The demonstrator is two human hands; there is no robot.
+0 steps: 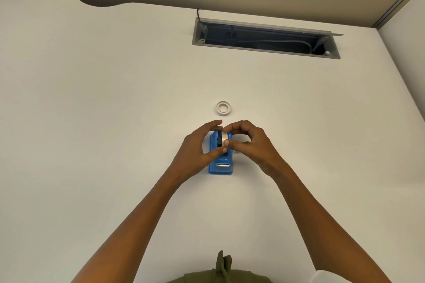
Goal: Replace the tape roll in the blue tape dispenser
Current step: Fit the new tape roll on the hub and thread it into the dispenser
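Blue tape dispenser (220, 163) on white tabletop (92, 99); left hand (197, 149) and right hand (250, 145) both pinch the white roll (224, 136) seated in it. Spare roll (223, 107) lies flat just beyond. Risk: uneven pull jams the roll or tips the dispenser.

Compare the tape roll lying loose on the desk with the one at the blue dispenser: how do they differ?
The loose roll lies flat, hole upward; the dispenser roll stands on edge in the blue dispenser. The loose roll is untouched and apart; the left hand and right hand pinch the dispenser roll. Both look whitish.
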